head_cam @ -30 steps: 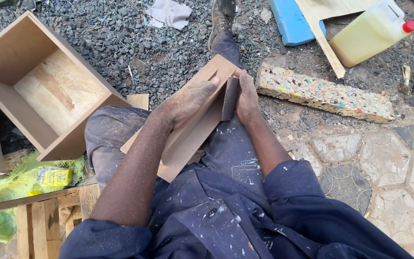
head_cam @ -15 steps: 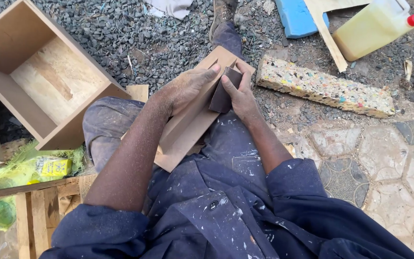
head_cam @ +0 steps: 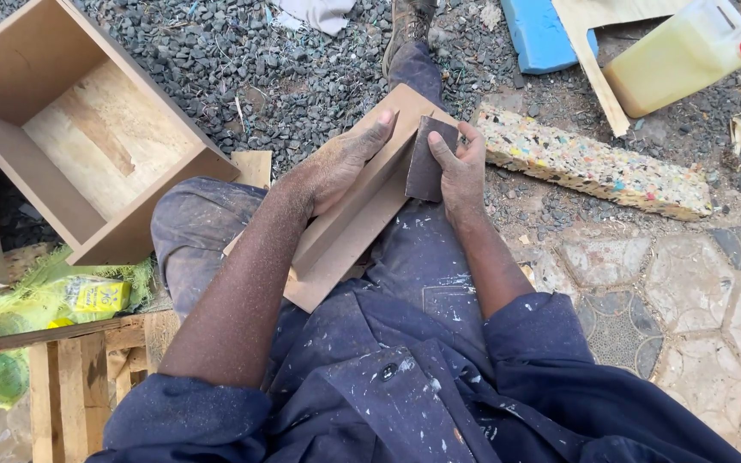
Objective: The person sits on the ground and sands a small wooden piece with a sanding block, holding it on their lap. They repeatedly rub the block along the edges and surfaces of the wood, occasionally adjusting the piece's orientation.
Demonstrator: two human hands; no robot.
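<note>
A brown L-shaped wooden board piece (head_cam: pixel 349 231) lies across my lap, running from near my left knee up toward my right leg. My left hand (head_cam: pixel 340 163) rests flat on its upper face, fingers stretched toward the far end. My right hand (head_cam: pixel 459 163) grips a dark sheet of sandpaper (head_cam: pixel 427 154) and presses it against the board's right edge. Both forearms are dusty, and I wear dark blue paint-spattered overalls.
An open wooden box (head_cam: pixel 70 129) sits on gravel at the left. A speckled foam block (head_cam: pixel 593 163) lies to the right, with a yellow jerrycan (head_cam: pixel 679 56), a blue foam piece (head_cam: pixel 542 34) and a wood strip behind it. Paving stones lie at right; a slatted wooden frame (head_cam: pixel 53 377) at lower left.
My right hand has slid the sandpaper back along the board's edge toward me. My left hand has shifted slightly on the board's face.
</note>
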